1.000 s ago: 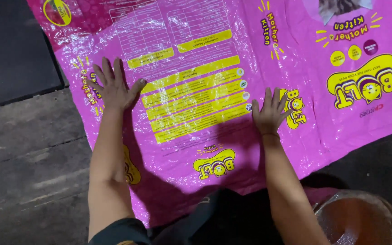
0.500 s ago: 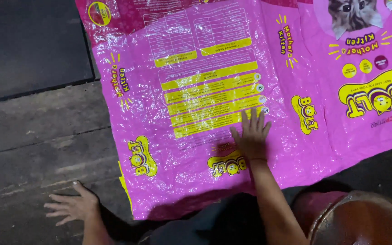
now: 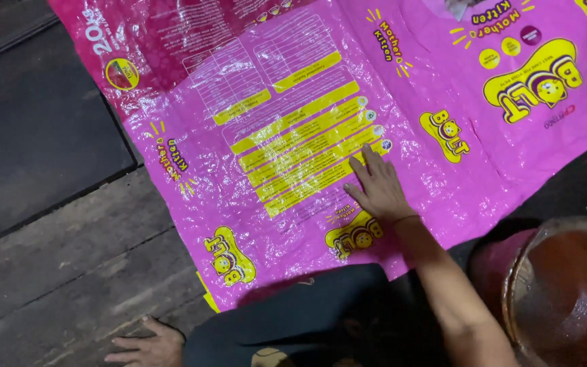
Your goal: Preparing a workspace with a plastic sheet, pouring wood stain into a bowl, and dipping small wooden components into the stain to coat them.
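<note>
On the dark plank floor (image 3: 56, 272), a large pink plastic sack (image 3: 293, 136), cut open and flattened, is spread out with its long axis running left-right across the view, slightly tilted. The right hand (image 3: 375, 190) is laid flat on the sack's lower middle, fingers (image 3: 365, 163) extended, loosely together, pointing up and away from the body; nothing is gripped. The left hand (image 3: 147, 348) is pressed on the floor, off the sack, just beside its lower left corner; fingers splayed, empty. The right hand is the one in contact; most of the sack lies beyond and to both sides of it. A round reddish-brown bucket (image 3: 565, 285) is seen at lower right, near the sack's bottom edge. Dark clothing covers the bottom centre.
</note>
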